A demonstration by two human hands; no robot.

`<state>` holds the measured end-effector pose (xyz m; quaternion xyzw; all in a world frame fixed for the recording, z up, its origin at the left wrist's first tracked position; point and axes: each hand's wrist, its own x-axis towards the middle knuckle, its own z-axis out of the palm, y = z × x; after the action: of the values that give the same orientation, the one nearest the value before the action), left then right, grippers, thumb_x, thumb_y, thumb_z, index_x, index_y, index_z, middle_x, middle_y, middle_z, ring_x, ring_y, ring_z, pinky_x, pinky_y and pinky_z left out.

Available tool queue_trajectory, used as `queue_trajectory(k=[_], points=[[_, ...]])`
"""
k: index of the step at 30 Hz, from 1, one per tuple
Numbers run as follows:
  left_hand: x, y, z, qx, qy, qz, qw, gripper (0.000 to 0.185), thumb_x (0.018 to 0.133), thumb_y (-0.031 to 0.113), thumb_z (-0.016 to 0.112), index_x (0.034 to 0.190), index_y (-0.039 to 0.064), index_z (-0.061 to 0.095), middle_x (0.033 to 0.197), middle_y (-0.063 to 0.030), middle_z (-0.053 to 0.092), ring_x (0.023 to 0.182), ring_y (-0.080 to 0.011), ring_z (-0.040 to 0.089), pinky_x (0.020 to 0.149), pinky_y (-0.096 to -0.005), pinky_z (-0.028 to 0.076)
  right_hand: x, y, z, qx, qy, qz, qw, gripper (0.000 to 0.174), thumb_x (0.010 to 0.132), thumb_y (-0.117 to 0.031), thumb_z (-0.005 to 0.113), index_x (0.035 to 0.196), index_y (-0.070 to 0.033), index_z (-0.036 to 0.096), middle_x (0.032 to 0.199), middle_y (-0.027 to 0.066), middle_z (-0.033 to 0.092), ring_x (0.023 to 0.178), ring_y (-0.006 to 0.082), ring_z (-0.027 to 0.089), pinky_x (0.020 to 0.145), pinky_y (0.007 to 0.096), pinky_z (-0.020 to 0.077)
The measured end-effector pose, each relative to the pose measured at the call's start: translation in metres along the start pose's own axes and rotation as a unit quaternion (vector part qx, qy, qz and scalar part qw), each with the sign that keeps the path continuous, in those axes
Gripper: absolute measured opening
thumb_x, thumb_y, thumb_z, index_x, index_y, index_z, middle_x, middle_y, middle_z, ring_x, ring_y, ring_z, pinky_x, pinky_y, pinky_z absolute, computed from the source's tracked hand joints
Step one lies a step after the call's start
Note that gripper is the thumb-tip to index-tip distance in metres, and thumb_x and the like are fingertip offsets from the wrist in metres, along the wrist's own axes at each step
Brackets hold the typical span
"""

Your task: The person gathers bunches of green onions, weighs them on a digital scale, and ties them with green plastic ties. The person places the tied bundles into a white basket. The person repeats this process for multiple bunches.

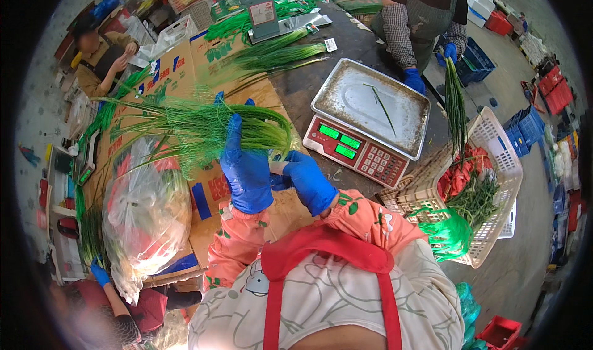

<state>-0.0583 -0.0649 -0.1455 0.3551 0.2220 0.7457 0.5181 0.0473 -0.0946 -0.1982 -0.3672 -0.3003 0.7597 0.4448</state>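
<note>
My left hand (pixel 248 169), in a blue glove, is closed around a bundle of long green onions (pixel 264 130). Green netting (pixel 190 132) wraps part of the bundle, whose thin leaves spread to the left. My right hand (pixel 308 178), also in a blue glove, is at the lower right end of the bundle, its fingers on a small pale piece (pixel 278 166) that may be a label or stem ends; its fingertips are partly hidden. Right of my hands stands a digital scale (pixel 354 151) with lit displays. One green leaf (pixel 382 109) lies on its metal tray (pixel 343 72).
A clear plastic bag of onions (pixel 146 215) lies left on cardboard (pixel 231 72). Netted bundles (pixel 282 56) lie by another scale (pixel 264 16). A plastic basket (pixel 502 165) at right holds green scraps and red netting. Across the table a person (pixel 417 16) holds green onions (pixel 456 104).
</note>
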Motion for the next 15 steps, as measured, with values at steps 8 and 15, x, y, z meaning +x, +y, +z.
queue_trajectory(k=[8, 15], points=[[0.003, 0.003, -0.011, -0.034, 0.016, 0.019, 0.999, 0.059, 0.088, 0.005, 0.052, 0.142, 0.009, 0.027, 0.118, -0.0139, 0.054, 0.106, -0.0262, 0.054, 0.093, -0.0416, 0.045, -0.005, 0.007, -0.016, -0.299, 0.191, -0.315, 0.880, 0.026, 0.083, -0.006, 0.056, 0.109, -0.002, 0.053, 0.086, 0.0099, 0.060, 0.073, 0.0176, 0.058, 0.065, 0.0287, 0.0469], [-0.005, 0.009, -0.005, -0.038, -0.047, -0.007, 0.998, 0.068, 0.086, 0.001, 0.053, 0.144, 0.008, 0.019, 0.118, -0.0148, 0.054, 0.105, -0.0243, 0.056, 0.092, -0.0398, 0.045, -0.014, -0.024, -0.031, -0.457, 0.156, -0.441, 0.757, 0.025, 0.083, -0.006, 0.056, 0.108, -0.003, 0.058, 0.090, 0.0139, 0.059, 0.076, 0.0266, 0.059, 0.068, 0.0319, 0.0464]])
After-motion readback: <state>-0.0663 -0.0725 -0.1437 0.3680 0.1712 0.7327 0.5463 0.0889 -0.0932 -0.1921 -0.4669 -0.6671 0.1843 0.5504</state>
